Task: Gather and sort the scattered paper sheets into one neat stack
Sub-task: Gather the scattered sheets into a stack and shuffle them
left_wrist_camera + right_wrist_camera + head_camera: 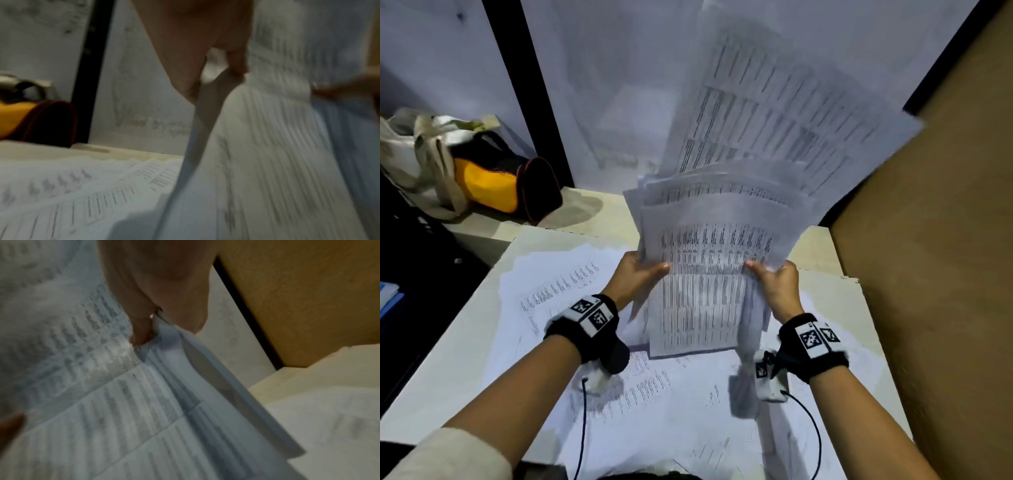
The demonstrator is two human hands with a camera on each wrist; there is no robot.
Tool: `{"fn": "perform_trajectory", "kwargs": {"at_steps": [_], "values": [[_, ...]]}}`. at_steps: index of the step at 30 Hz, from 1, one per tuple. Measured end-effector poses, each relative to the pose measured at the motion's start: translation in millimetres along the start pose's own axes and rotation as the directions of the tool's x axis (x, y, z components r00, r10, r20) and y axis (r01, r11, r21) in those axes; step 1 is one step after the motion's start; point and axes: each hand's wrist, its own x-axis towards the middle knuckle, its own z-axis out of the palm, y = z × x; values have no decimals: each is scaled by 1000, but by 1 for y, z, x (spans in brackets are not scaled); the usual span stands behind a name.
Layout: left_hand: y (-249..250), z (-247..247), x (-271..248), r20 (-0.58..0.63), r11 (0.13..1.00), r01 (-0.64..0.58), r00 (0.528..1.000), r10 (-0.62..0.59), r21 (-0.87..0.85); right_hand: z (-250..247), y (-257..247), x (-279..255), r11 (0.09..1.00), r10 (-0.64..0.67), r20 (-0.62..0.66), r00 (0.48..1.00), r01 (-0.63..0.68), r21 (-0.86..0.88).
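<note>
Both hands hold a bundle of printed paper sheets (705, 274) upright above the table, its upper sheets fanned out unevenly and leaning away to the right. My left hand (635, 277) grips the bundle's left edge, thumb on the front page. My right hand (774, 279) grips the right edge the same way. In the left wrist view the thumb and fingers of the left hand (218, 74) pinch the paper bundle (267, 146). In the right wrist view the right hand (156, 321) pinches the sheets (123, 402). More printed sheets (571, 308) lie scattered flat on the white table (448, 370).
A yellow and black bag (493, 185) and a cream tote (410, 150) sit on a ledge at the back left. A brown board (935, 240) stands along the right side of the table. A glass wall (599, 85) rises behind the table.
</note>
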Motion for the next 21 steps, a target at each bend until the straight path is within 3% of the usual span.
{"fn": "perform_trajectory", "kwargs": {"at_steps": [5, 7, 9, 12, 15, 17, 21], "values": [[23, 18, -2, -275, 984, -174, 949, 156, -43, 13, -33, -1, 972, -144, -126, 982, 164, 169], [29, 22, -1, -277, 975, -220, 939, 202, -35, 15, -40, -5, 942, -197, -126, 972, 224, 251], [25, 23, -2, -248, 979, -204, 949, 195, -12, 16, -37, -11, 950, -222, -40, 974, 225, 217], [9, 22, -6, -238, 988, -151, 961, 142, -20, 23, -18, -16, 976, -119, 90, 989, 99, 195], [0, 20, -6, -247, 994, -97, 963, 106, 47, 28, -6, -20, 983, -28, 20, 999, 24, 183], [8, 18, -5, -268, 995, -96, 958, 103, 42, 29, -11, -19, 974, -33, 20, 999, 28, 225], [35, 11, -6, -233, 975, -199, 957, 173, -95, 15, -35, -6, 968, -69, 78, 995, 48, 246]]}}
